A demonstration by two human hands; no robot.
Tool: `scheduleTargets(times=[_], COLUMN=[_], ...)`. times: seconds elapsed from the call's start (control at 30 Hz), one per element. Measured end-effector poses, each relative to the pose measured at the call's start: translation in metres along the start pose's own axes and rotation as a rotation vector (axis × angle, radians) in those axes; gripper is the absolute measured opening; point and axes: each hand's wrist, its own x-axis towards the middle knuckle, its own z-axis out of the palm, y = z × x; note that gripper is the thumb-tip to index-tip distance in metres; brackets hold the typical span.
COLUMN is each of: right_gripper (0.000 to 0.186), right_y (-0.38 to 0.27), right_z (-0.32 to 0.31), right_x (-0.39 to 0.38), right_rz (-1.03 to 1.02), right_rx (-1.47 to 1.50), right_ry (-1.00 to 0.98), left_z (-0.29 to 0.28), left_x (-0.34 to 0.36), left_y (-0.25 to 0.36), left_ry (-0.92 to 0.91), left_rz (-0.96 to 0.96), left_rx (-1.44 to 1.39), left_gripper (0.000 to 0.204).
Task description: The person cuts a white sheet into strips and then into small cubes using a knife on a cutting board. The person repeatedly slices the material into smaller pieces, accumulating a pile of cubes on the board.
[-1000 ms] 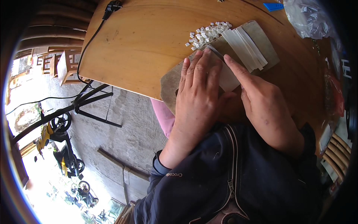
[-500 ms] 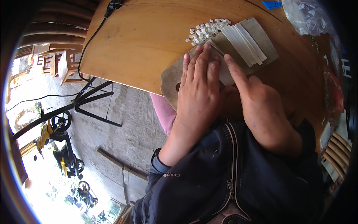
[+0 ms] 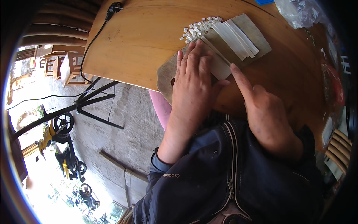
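Note:
My left hand (image 3: 192, 84) lies flat, fingers stretched out, over a pale flat piece (image 3: 220, 68) on a worn wooden cutting board (image 3: 257, 31). A narrow strip (image 3: 216, 51) runs along that piece's right edge. At the strip's near end is the tip of the index finger of my right hand (image 3: 264, 112). Its other fingers curl under, and whatever they grip is hidden. Several long white strips (image 3: 236, 41) lie fanned side by side on the board's right part. Small white cubes (image 3: 199, 29) are heaped against the board's far edge.
The board rests on a wooden table (image 3: 130, 48). A black plug and cable (image 3: 108, 18) lie at the far left. Clear plastic bags (image 3: 298, 13) and a blue object (image 3: 264, 2) sit at the far right, red packaging (image 3: 333, 84) at the right edge. Motorbikes (image 3: 65, 145) stand beyond the floor.
My right index finger has moved nearer to me along the strip's edge. The left hand remains flat on the pale piece, its thumb now showing. The whole view has shifted slightly.

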Motion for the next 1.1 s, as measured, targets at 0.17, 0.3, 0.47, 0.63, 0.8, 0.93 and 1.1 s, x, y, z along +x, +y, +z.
scheduleTargets(times=[0.17,0.3,0.47,0.63,0.8,0.93,1.1], right_gripper=[0.075,0.075,0.075,0.074,0.076,0.077,0.08], right_y=[0.001,0.003,0.004,0.005,0.005,0.008,0.009], right_z=[-0.002,-0.003,-0.003,-0.004,-0.005,-0.006,-0.012], right_x=[-0.004,-0.008,-0.014,-0.019,-0.024,-0.029,-0.033], right_rz=[0.015,0.029,0.065,0.075,0.095,0.088,0.082], right_rx=[-0.026,0.012,0.06,0.088,0.082,0.113,0.116], right_ry=[-0.025,-0.039,-0.021,-0.031,-0.054,-0.047,-0.077], left_z=[0.0,0.0,-0.001,0.0,-0.001,-0.001,-0.001], left_x=[-0.001,-0.001,0.0,0.0,0.0,0.0,0.0], left_y=[-0.001,-0.001,0.001,0.0,-0.001,-0.001,-0.002], left_ry=[-0.009,-0.007,-0.015,-0.016,-0.012,-0.009,-0.014], left_rz=[0.001,0.004,-0.008,-0.005,0.006,0.01,0.007], left_rx=[0.01,0.011,0.006,0.012,0.014,0.012,0.005], left_gripper=[0.072,0.073,0.072,0.072,0.071,0.07,0.07])
